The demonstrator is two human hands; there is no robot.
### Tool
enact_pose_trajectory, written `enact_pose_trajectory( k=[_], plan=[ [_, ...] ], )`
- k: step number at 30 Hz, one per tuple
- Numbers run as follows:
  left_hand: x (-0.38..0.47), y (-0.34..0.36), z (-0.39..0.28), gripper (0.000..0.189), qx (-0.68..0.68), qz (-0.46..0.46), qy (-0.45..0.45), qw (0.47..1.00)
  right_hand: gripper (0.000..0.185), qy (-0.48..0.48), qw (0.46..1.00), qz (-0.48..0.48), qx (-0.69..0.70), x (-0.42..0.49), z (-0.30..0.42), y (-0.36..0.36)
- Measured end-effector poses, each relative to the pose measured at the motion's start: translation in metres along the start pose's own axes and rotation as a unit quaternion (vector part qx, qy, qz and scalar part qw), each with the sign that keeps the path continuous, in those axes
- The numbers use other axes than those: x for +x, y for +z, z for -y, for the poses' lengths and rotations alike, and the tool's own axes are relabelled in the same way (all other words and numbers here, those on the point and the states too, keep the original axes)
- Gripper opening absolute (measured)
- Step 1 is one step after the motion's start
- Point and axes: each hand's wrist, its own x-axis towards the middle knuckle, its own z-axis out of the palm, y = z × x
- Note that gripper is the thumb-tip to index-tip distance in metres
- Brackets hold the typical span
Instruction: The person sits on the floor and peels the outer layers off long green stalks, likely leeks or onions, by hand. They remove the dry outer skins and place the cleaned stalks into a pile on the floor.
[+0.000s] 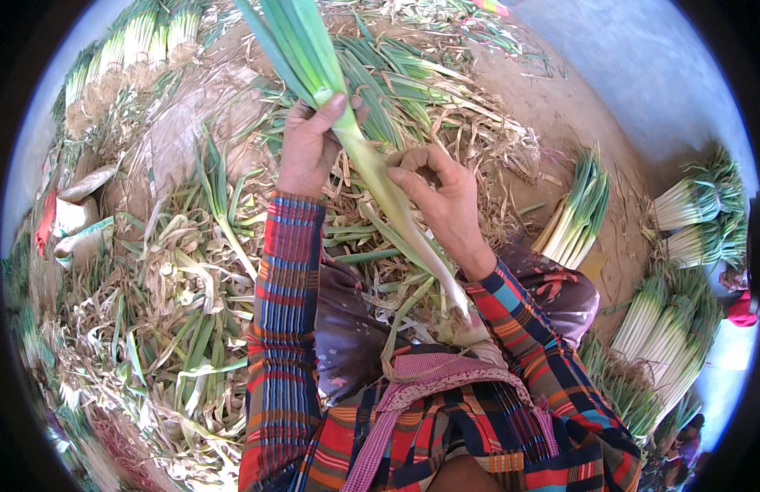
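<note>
My left hand (315,138) grips a long green onion (349,132) around its upper stalk, just below where the green leaves fan out. The stalk slants down to the right, its pale root end reaching towards my lap. Beside the middle of the stalk is my right hand (438,184), with thumb and forefinger curled towards each other at the stalk's edge; whether they pinch a thin strip of leaf cannot be told. Beneath both hands lie loose peeled leaves. Untrimmed green onions with dry roots (417,80) lie in a heap beyond the hands.
Peeled leaf waste (189,277) covers the ground at left. A small group of cleaned green onions (577,212) lies at right. Tied bundles (687,203) are stacked at far right, and more bundles (137,43) stand at upper left. White sacks (79,221) lie at the left edge.
</note>
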Motion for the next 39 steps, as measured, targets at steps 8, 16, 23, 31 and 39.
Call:
enact_pose_trajectory(
  k=[8, 16, 23, 31, 39],
  plan=[
    [0.0, 0.0, -0.001, 0.022, -0.081, 0.035, 0.003, 0.996, 0.02, 0.007, 0.999, -0.014, 0.034, -0.008, -0.009, -0.001],
    [0.004, 0.002, 0.003, 0.027, 0.042, -0.087, 0.003, 0.995, 0.019, 0.066, 0.997, 0.006, -0.05, -0.021, 0.009, 0.017],
    [0.022, -0.057, -0.034, 0.039, -0.075, -0.01, 0.066, 0.995, 0.017, 0.109, 0.985, 0.099, -0.092, -0.153, 0.001, -0.055],
    [0.045, -0.148, -0.058, 0.037, -0.214, -0.003, -0.006, 0.977, 0.022, 0.394, 0.918, 0.008, -0.051, -0.276, 0.008, -0.129],
    [0.061, -0.182, -0.029, 0.029, -0.03, -0.117, -0.03, 0.992, 0.033, 0.38, 0.913, -0.039, -0.144, -0.239, -0.035, -0.169]
  ],
)
